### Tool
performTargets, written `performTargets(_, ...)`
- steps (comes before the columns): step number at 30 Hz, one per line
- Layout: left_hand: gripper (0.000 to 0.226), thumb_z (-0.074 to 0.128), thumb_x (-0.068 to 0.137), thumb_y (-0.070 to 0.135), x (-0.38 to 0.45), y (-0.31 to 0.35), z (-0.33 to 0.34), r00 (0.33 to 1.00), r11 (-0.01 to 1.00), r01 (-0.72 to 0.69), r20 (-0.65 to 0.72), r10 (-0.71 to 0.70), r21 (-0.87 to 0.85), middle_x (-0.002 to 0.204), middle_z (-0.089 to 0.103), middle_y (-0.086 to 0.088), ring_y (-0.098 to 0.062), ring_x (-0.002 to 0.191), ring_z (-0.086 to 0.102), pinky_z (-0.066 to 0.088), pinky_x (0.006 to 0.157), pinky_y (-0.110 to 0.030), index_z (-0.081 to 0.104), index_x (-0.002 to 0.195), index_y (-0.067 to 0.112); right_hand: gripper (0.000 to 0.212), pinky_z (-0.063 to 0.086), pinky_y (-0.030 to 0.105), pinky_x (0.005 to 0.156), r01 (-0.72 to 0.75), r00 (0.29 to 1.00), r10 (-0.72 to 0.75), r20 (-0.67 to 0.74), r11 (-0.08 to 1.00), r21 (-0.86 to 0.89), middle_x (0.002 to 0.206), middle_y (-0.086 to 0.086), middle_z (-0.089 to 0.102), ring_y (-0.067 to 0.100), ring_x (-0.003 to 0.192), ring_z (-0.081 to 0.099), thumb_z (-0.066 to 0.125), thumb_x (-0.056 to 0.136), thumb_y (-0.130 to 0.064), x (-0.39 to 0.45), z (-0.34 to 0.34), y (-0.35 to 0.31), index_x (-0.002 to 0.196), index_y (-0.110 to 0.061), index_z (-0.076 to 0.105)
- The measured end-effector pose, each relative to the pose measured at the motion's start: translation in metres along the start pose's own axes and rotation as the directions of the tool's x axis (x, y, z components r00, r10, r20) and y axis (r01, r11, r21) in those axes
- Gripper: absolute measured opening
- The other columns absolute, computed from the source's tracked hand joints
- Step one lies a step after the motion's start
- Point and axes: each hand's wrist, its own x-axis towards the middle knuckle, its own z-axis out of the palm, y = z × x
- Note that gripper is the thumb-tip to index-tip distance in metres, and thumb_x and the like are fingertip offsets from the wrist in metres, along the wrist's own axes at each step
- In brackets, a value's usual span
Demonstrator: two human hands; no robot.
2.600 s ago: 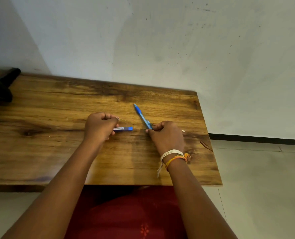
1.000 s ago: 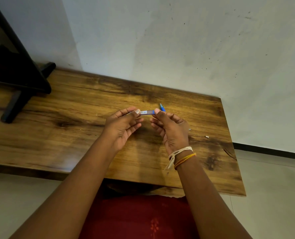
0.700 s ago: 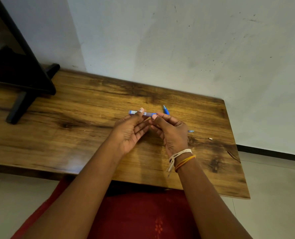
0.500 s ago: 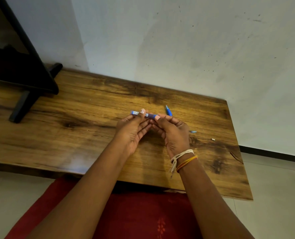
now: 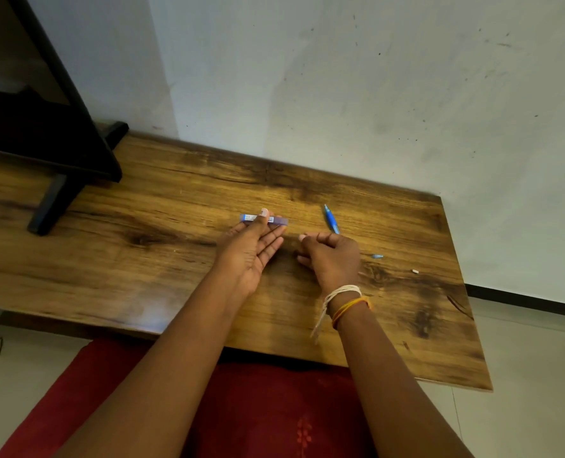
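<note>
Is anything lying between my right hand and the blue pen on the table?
Nothing visible does: the right hand is right beside the blue plastic pen lying on the wooden table.

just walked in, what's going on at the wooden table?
A person is working at the wooden table. The left hand pinches a small blue labelled tube between thumb and fingers. The right hand is curled next to it; whether it holds anything cannot be told. A blue pen lies just beyond that hand, with a small blue piece and a white bit loose on the table to its right.
</note>
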Motion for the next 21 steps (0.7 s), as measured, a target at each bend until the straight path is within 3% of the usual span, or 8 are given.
performTargets(3, 0.011, 0.062, 0.089, 0.019, 0.000, 0.002, -0.003, 0.999, 1.000, -0.001, -0.038, 0.000, -0.010, 0.081, 0.074, -0.009, -0.012, 0.075, 0.073, 0.059, 0.063, -0.022, 0.064, 0.091, 0.009, 0.008, 0.058, 0.024, 0.054, 0.090, 0.991, -0.109, -0.073, 0.971, -0.222, 0.063, 0.004, 0.069, 0.012, 0.053, 0.065, 0.070, 0.083, -0.011, 0.004, -0.002, 0.004, 0.086, -0.006, 0.074)
performTargets(7, 0.009, 0.062, 0.089, 0.018, -0.001, 0.004, -0.007, 0.999, 1.000, 0.009, -0.037, -0.009, -0.012, 0.070, 0.075, -0.005, -0.011, 0.069, 0.073, 0.058, 0.059, -0.021, 0.063, 0.089, 0.009, 0.010, 0.059, 0.039, 0.075, 0.217, 0.966, -0.254, -0.040, 0.889, -0.403, 0.076, 0.009, 0.075, 0.021, 0.071, 0.071, 0.069, 0.084, -0.016, 0.006, -0.001, 0.007, 0.088, -0.010, 0.077)
performTargets(11, 0.008, 0.061, 0.089, 0.018, -0.002, 0.008, -0.012, 0.999, 1.000, 0.029, -0.024, -0.028, 0.002, 0.069, 0.075, -0.003, -0.010, 0.068, 0.073, 0.058, 0.057, -0.021, 0.062, 0.089, 0.010, 0.013, 0.046, 0.019, 0.072, 0.294, 0.933, -0.359, -0.017, 0.789, -0.540, 0.085, 0.006, 0.076, 0.009, 0.070, 0.062, 0.071, 0.084, -0.018, 0.006, 0.001, 0.008, 0.092, -0.010, 0.078)
performTargets(13, 0.008, 0.060, 0.090, 0.018, -0.002, 0.011, -0.013, 0.999, 0.999, 0.035, -0.016, -0.035, 0.003, 0.067, 0.075, -0.003, -0.010, 0.066, 0.073, 0.058, 0.057, -0.020, 0.062, 0.088, 0.011, 0.014, 0.047, 0.020, 0.072, 0.286, 0.937, -0.349, -0.013, 0.790, -0.542, 0.085, 0.006, 0.076, 0.009, 0.070, 0.062, 0.072, 0.083, -0.019, 0.006, 0.001, 0.007, 0.092, -0.010, 0.078)
performTargets(16, 0.008, 0.060, 0.090, 0.018, -0.003, 0.014, -0.014, 0.999, 0.999, 0.040, -0.028, -0.040, -0.002, 0.067, 0.075, -0.003, -0.010, 0.066, 0.072, 0.058, 0.058, -0.020, 0.063, 0.089, 0.011, 0.012, 0.058, 0.028, 0.064, 0.199, 0.970, -0.238, -0.052, 0.897, -0.395, 0.073, 0.007, 0.074, 0.016, 0.063, 0.068, 0.070, 0.085, -0.018, 0.007, 0.001, 0.005, 0.089, -0.008, 0.077)
performTargets(18, 0.008, 0.061, 0.089, 0.018, -0.003, 0.015, -0.014, 0.999, 0.999, 0.035, -0.034, -0.035, -0.001, 0.068, 0.075, -0.004, -0.011, 0.066, 0.073, 0.059, 0.059, -0.021, 0.063, 0.088, 0.011, 0.010, 0.055, 0.021, 0.050, 0.112, 0.991, -0.124, -0.054, 0.977, -0.182, 0.064, 0.005, 0.069, 0.011, 0.050, 0.065, 0.068, 0.086, -0.013, 0.005, 0.001, 0.000, 0.081, -0.006, 0.073)
performTargets(21, 0.008, 0.062, 0.089, 0.019, -0.004, 0.014, -0.012, 1.000, 0.999, 0.027, -0.016, -0.027, 0.023, 0.074, 0.075, -0.005, -0.011, 0.070, 0.073, 0.059, 0.063, -0.022, 0.063, 0.088, 0.011, 0.011, 0.058, 0.022, 0.052, -0.102, 0.985, 0.067, 0.156, 0.969, 0.227, 0.064, 0.008, 0.070, 0.012, 0.051, 0.068, 0.065, 0.088, -0.005, -0.004, 0.003, -0.011, 0.078, -0.003, 0.067)
